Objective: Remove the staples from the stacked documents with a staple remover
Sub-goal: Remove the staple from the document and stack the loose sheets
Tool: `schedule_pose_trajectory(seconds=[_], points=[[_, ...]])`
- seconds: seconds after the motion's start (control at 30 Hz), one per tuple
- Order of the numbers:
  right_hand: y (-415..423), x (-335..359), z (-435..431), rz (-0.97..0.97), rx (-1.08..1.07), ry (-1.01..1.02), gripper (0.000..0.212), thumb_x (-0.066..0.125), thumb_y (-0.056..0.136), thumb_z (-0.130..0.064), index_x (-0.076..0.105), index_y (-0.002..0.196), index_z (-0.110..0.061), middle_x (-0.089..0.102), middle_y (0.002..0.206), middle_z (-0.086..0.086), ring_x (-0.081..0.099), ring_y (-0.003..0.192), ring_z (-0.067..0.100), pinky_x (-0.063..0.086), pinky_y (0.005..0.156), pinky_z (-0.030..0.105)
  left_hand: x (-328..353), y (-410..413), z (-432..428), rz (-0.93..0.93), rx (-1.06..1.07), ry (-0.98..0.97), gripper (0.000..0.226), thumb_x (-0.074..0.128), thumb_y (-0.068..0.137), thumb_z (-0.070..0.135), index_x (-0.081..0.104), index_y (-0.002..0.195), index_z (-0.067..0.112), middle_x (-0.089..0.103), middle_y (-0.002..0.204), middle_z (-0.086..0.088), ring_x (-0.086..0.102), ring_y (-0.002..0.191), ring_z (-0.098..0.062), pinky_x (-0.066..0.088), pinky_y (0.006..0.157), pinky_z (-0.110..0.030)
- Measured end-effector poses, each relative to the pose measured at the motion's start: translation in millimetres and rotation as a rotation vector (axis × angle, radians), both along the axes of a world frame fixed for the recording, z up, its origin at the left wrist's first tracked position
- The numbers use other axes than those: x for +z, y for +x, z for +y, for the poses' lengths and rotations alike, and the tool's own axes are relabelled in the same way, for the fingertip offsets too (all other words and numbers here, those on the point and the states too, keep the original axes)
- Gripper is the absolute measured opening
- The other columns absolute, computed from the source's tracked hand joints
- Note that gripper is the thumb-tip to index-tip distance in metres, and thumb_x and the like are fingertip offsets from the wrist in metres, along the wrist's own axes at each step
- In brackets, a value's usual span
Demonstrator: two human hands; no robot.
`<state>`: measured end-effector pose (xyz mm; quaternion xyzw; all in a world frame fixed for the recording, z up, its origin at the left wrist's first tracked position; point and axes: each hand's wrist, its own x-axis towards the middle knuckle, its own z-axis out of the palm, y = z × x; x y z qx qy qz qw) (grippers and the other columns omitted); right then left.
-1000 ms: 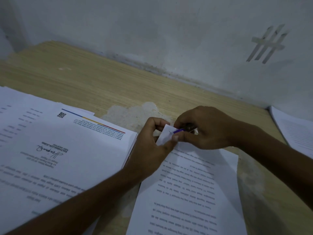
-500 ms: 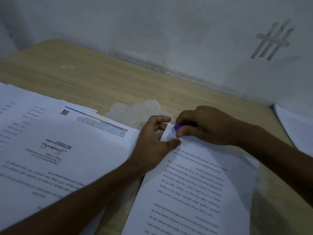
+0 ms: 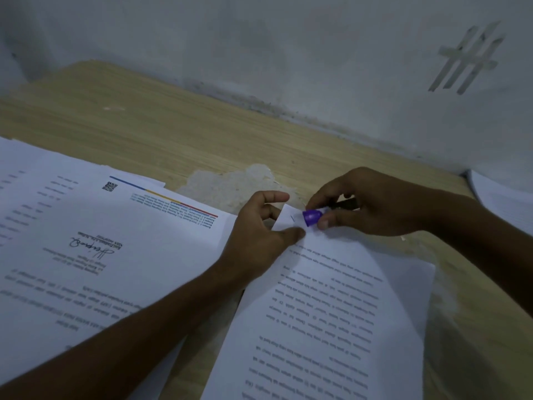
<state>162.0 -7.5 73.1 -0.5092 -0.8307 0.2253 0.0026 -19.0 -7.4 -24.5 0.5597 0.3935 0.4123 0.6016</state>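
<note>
A stapled document with printed text lies on the wooden table, its far left corner lifted. A small dark staple shows in that corner. My left hand pinches the corner between thumb and fingers, just left of the staple. My right hand grips a purple staple remover whose tip sits on the corner right beside the staple. The remover's dark rear part is mostly hidden in my fingers.
A large stack of printed papers with a signature and a coloured stripe lies to the left, under my left forearm. More sheets lie at the right edge. The wall runs close behind the table.
The purple remover has come out from under my right fingers and now shows plainly at the corner. The document's corner has lifted and the sheet has shifted slightly.
</note>
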Motion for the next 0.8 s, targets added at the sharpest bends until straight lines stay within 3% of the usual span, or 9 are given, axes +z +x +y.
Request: schedule_pose_trajectory(seconds=[0.2, 0.3, 0.43, 0.63, 0.8], points=[[10, -4, 1, -0.019, -0.016, 0.065, 0.026, 0.05, 0.097, -0.026, 0.068, 0.108, -0.011, 0.07, 0.097, 0.0, 0.063, 0.083, 0.011, 0.051, 0.073, 0.03, 2, 0, -1, -0.024, -0.021, -0.005, 0.045, 0.075, 0.075, 0.006, 0.052, 0.1, 0.036, 0.061, 0.098, 0.012, 0.063, 0.09, -0.009, 0.055, 0.062, -0.014], [14, -7, 1, -0.02, -0.037, 0.123, 0.026, 0.045, 0.098, -0.025, 0.066, 0.104, -0.01, 0.068, 0.088, 0.001, 0.059, 0.076, 0.009, 0.046, 0.068, 0.026, 2, 0, -1, -0.026, -0.035, -0.006, 0.039, 0.073, 0.077, 0.006, 0.055, 0.097, 0.034, 0.064, 0.105, 0.005, 0.064, 0.094, -0.015, 0.058, 0.067, -0.021], [18, -5, -2, 0.049, -0.096, 0.15, 0.029, 0.038, 0.092, -0.033, 0.06, 0.096, -0.014, 0.061, 0.075, -0.011, 0.059, 0.071, 0.007, 0.043, 0.059, 0.018, 4, -1, -2, -0.025, -0.069, -0.021, 0.033, 0.07, 0.079, 0.005, 0.06, 0.094, 0.032, 0.067, 0.103, 0.005, 0.066, 0.093, -0.018, 0.059, 0.073, -0.031], [24, -13, -9, 0.117, -0.136, 0.058, 0.016, 0.041, 0.1, -0.015, 0.057, 0.098, -0.014, 0.06, 0.081, -0.01, 0.059, 0.072, 0.003, 0.045, 0.063, 0.015, 6, 0, -3, -0.011, -0.085, -0.016, 0.03, 0.067, 0.081, 0.002, 0.061, 0.093, 0.03, 0.069, 0.1, 0.001, 0.068, 0.088, -0.02, 0.06, 0.073, -0.035], [25, -19, -12, 0.275, -0.162, -0.013, 0.022, 0.037, 0.099, -0.025, 0.056, 0.096, -0.017, 0.059, 0.076, -0.009, 0.055, 0.065, 0.002, 0.044, 0.061, 0.016, 5, 0, -4, 0.024, -0.081, -0.011, 0.028, 0.067, 0.081, 0.004, 0.062, 0.092, 0.029, 0.069, 0.101, -0.002, 0.069, 0.087, -0.023, 0.058, 0.076, -0.043]])
